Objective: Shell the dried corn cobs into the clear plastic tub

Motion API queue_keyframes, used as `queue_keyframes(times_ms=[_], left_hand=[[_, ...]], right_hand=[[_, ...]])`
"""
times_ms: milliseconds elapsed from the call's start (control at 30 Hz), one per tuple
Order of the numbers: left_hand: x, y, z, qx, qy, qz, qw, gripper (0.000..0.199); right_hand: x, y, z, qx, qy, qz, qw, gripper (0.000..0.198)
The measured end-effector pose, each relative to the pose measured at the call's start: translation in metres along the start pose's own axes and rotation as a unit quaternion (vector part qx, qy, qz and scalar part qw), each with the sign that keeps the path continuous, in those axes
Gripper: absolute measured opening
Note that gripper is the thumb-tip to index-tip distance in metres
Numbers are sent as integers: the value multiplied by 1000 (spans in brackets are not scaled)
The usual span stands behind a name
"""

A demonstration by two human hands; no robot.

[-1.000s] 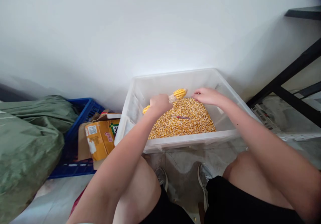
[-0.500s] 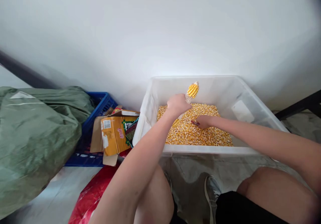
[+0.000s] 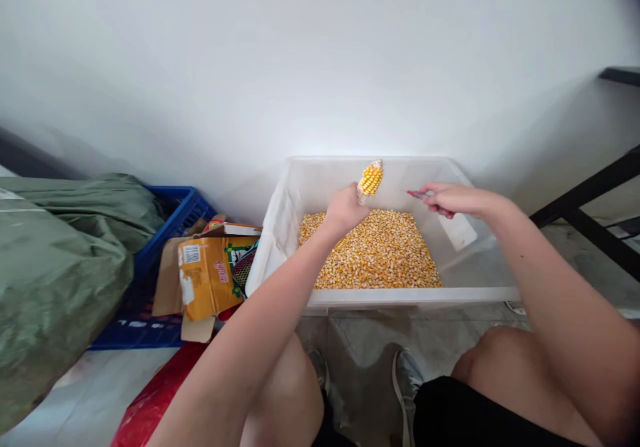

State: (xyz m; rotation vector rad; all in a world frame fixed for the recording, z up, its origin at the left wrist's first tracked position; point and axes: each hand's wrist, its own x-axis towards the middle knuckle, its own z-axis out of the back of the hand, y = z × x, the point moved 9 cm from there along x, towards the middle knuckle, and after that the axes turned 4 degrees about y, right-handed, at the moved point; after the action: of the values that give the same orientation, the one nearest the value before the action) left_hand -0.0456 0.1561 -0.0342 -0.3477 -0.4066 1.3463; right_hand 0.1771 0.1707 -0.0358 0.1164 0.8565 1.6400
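Observation:
A partly stripped corn cob stands tilted up out of my left hand, whose fingers are wrapped round its lower part. Yellow kernels still cover the cob's upper end, and bare pale cob shows just above my fist. Loose corn kernels lie in a wide heap in the white plastic bin below. Over the right part of the bin is my right hand, raised above the kernels and apart from the cob. Its fingers close on a small, thin red-and-grey tool pointing left; its exact kind is unclear.
Left of the bin lie flattened cardboard packaging, a blue plastic crate and a large green bag. A red plastic bag is on the floor. A black metal frame stands at right; a white wall rises behind.
My right hand has lifted from the kernels and moved up and right, with the small tool now visible in it. My left hand still grips the cob. The view has shifted slightly right.

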Motion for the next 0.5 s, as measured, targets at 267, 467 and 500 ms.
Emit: queue_keyframes(times_ms=[267, 467, 500], left_hand=[[-8, -12, 1, 78, 14, 13, 997, 34], [-14, -17, 0, 124, 31, 30, 991, 34], [-15, -18, 0, 130, 31, 31, 991, 34]], right_hand=[[-81, 50, 12, 53, -125, 99, 986, 46], [-87, 64, 0, -40, -149, 121, 981, 44], [-88, 65, 0, -56, -162, 126, 977, 43]])
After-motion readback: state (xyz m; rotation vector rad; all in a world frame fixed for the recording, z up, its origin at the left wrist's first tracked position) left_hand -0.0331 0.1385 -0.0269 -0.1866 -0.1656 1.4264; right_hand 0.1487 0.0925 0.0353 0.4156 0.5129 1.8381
